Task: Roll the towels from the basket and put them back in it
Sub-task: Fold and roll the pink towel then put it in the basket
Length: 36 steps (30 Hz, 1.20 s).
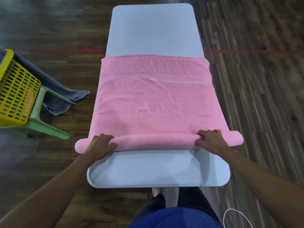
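Fingers (106, 137) of left hand (99, 146), right hand (212, 142) half-hidden in pink towel roll (156, 142)

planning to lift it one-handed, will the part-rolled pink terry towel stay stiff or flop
Likely floppy: the pink terry towel overhangs both sides of the pale blue table. Its roll may loosen, since only the left hand and right hand pin it.

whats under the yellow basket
A green plastic stool carries the yellow basket; a grey towel trails to the floor behind it. The stool's seat is covered by the basket.
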Each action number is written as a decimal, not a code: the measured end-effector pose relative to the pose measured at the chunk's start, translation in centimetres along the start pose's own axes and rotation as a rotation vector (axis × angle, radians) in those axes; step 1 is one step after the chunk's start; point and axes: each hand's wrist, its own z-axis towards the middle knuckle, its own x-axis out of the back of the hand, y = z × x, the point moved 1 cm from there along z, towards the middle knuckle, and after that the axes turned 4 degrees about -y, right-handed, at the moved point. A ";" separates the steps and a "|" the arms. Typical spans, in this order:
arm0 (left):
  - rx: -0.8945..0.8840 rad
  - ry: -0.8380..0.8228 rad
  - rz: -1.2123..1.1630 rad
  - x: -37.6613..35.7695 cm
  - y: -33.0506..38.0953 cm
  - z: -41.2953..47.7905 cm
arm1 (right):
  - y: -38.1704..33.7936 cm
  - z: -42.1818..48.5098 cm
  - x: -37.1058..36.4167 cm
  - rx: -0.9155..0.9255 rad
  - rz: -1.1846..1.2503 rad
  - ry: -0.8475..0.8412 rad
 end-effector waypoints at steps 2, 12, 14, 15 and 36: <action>0.016 0.068 0.016 -0.2 0.0 0.4 | 0.1 0.0 -0.9 0.006 -0.036 0.101; -0.007 0.197 0.140 -3.0 1.6 -1.2 | -0.5 -0.8 -3.4 0.135 -0.146 0.333; 0.022 0.169 0.142 -2.8 1.8 -1.1 | -0.4 -0.6 -3.6 0.100 -0.146 0.315; 0.028 0.178 0.134 -2.5 2.0 -1.0 | -0.4 -0.5 -3.3 0.079 -0.138 0.316; 0.060 0.227 0.137 -2.2 2.5 -0.4 | -1.7 -0.5 -3.5 0.052 -0.138 0.304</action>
